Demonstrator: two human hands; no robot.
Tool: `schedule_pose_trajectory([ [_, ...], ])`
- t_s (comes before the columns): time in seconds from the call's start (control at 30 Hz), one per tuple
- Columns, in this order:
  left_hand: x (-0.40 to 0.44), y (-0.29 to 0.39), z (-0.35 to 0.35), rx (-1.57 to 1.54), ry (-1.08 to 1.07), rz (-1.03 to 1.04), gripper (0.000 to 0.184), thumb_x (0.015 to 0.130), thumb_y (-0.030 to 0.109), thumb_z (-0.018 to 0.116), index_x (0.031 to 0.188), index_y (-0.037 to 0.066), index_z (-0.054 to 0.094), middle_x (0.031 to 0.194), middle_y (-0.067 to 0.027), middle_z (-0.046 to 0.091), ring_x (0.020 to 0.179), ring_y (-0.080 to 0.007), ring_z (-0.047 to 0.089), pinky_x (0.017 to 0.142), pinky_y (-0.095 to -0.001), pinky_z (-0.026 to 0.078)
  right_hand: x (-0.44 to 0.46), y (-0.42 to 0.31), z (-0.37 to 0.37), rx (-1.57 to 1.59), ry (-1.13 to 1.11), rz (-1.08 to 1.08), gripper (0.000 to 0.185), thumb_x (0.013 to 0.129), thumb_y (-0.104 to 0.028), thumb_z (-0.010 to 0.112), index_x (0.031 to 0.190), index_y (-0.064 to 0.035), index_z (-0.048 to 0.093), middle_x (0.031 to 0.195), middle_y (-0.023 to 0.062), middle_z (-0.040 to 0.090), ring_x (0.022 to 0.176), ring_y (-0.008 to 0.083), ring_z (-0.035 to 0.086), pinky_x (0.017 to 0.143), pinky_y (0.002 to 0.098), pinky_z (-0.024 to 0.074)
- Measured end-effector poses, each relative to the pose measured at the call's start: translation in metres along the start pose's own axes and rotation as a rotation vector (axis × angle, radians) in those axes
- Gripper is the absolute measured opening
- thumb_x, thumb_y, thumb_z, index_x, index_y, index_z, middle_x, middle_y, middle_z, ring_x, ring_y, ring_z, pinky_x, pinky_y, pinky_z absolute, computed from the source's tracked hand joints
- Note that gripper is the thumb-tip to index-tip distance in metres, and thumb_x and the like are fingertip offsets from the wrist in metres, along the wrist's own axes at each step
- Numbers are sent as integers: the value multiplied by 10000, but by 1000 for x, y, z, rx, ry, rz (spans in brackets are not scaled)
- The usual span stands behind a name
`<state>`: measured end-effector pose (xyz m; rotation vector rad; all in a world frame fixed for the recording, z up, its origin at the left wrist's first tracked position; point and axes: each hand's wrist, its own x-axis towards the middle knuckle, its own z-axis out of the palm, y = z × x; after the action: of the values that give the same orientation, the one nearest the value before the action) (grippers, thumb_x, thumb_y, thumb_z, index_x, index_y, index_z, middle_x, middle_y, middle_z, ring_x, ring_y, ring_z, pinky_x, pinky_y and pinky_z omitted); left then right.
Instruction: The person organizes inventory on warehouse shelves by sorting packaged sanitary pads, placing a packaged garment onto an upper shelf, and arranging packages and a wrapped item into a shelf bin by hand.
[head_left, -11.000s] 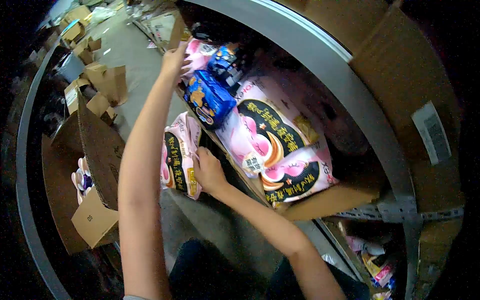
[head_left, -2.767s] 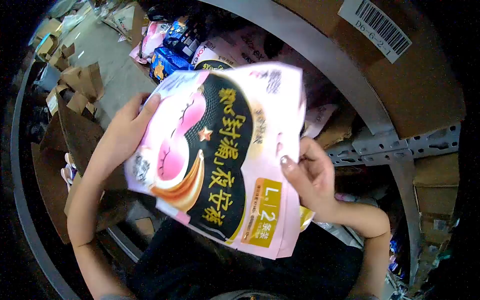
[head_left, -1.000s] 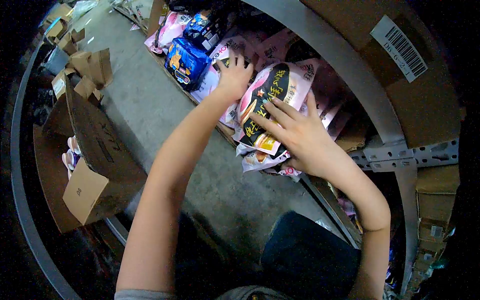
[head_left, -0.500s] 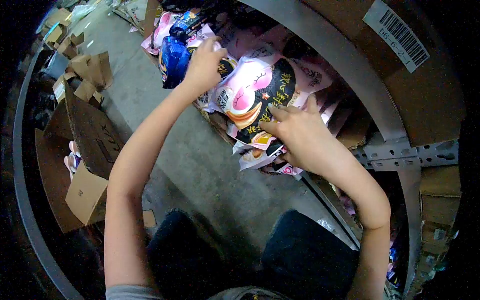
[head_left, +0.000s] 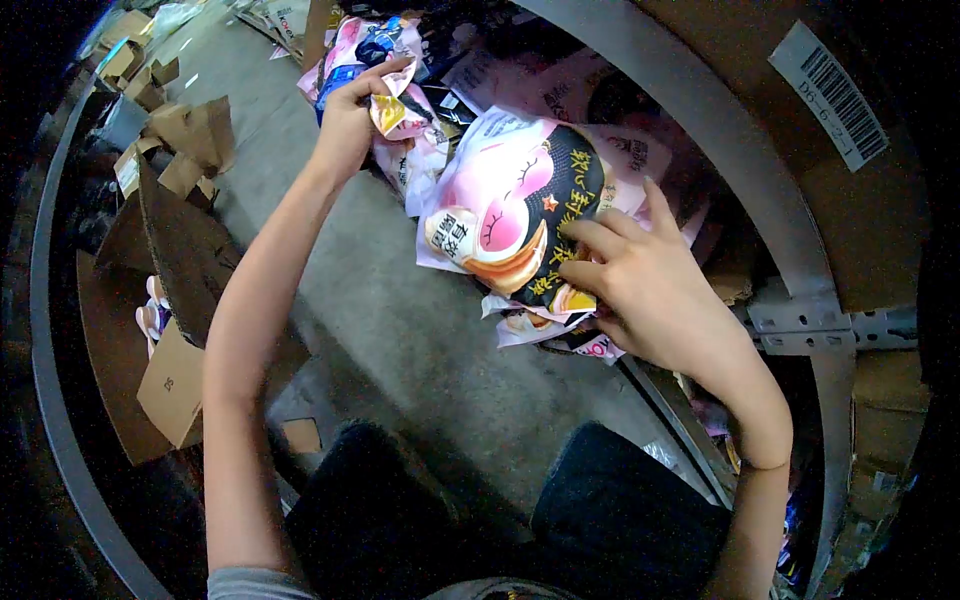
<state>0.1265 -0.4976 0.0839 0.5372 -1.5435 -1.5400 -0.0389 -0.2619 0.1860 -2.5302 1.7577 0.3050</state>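
A pink-and-black plastic packet (head_left: pixel 500 200), printed with a sleeping cartoon face and yellow characters, lies face up on a pile of similar packets. My right hand (head_left: pixel 655 285) grips its right edge, two fingers on the printed front and the thumb low at the edge, partly hidden; another finger sticks up. Further up the pile, my left hand (head_left: pixel 355 115) is closed on the edge of a crumpled white-and-pink packet (head_left: pixel 400 115) with a yellow corner. Beside it shows a blue packet (head_left: pixel 340 85), partly covered by that hand.
A grey metal shelf beam (head_left: pixel 690 120) curves above the pile, with a barcode label (head_left: pixel 828 95) on a carton behind it. Opened cardboard boxes (head_left: pixel 185 240) stand at left across the concrete floor (head_left: pixel 390 330). My knees are below the pile.
My left hand has moved left and up, drawing the white-and-pink packet's edge with it, away from the cartoon-face packet. My right hand keeps its place on that packet. The view has shifted slightly.
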Motion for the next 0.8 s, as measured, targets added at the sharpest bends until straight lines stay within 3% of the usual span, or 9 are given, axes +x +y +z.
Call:
schedule_pose_trajectory([
  [0.07, 8, -2, 3, -35, -40, 230, 179, 693, -39, 436, 538, 36, 388, 1128, -132, 404, 851, -212, 513, 614, -306, 500, 3, 0, -1, 13, 205, -93, 272, 481, -71, 611, 748, -65, 563, 1050, 98, 459, 986, 229, 430, 913, 500, 172],
  [0.13, 18, 15, 18, -439, -55, 57, 202, 720, 2, 434, 534, 55, 378, 1124, -139, 407, 883, -190, 500, 641, -308, 492, -1, 23, -5, 28, 228, -144, 292, 482, -77, 612, 767, -58, 551, 1070, 107, 446, 995, 242, 426, 906, 487, 193],
  [0.27, 28, 16, 35, 213, -578, 233, 166, 683, 40, 480, 529, 53, 421, 1125, -132, 424, 999, -193, 433, 825, -304, 376, 8, 37, 7, 188, 69, -87, 411, 490, -98, 616, 882, -54, 498, 1110, 129, 417, 972, 279, 441, 870, 451, 249],
  [0.33, 14, 6, 46, 240, -707, 79, 130, 622, -69, 462, 662, 37, 525, 1138, -122, 415, 1042, -171, 394, 853, -273, 335, 9, 40, 11, 173, 137, -104, 489, 499, -108, 619, 955, -58, 447, 1051, 143, 447, 899, 297, 473, 789, 409, 330],
  [0.43, -5, -13, 58, 83, -204, 50, 444, 597, -6, 444, 1037, 45, 419, 1168, -86, 369, 1062, -174, 358, 884, -250, 275, 19, 41, 18, 147, 228, 23, 468, 526, -139, 612, 942, -46, 419, 751, 145, 503, 674, 293, 533, 559, 378, 426],
  [0.53, -23, -29, 51, 142, 122, -183, 432, 731, 125, 369, 1135, -21, 316, 1155, -138, 356, 1043, -207, 369, 895, -279, 252, 20, 34, 10, 170, 177, 94, 542, 524, -124, 641, 1022, -87, 431, 898, 136, 485, 771, 310, 498, 651, 385, 408],
  [0.6, -40, -47, 46, 87, -24, -617, 470, 817, 334, 288, 1113, -25, 357, 1104, -143, 415, 1023, -208, 387, 889, -272, 251, 16, 37, 11, 202, 119, 107, 568, 530, -133, 646, 1051, -95, 424, 956, 141, 473, 845, 311, 479, 695, 399, 389],
  [0.63, -42, -56, 52, 356, 14, -341, 546, 816, 454, 251, 1070, 3, 424, 1033, -111, 479, 965, -178, 436, 855, -259, 293, 12, 41, 13, 204, 175, 6, 558, 535, -133, 647, 1047, -94, 428, 1002, 139, 454, 899, 308, 455, 731, 414, 367],
  [0.8, -49, -34, 87, -201, -59, -592, 467, 819, 428, 258, 1099, 81, 397, 989, -56, 506, 852, -134, 506, 766, -258, 388, -5, 26, 15, 40, 234, -40, 643, 515, -121, 660, 1097, -97, 388, 1115, 132, 386, 1018, 266, 396, 873, 454, 253],
])
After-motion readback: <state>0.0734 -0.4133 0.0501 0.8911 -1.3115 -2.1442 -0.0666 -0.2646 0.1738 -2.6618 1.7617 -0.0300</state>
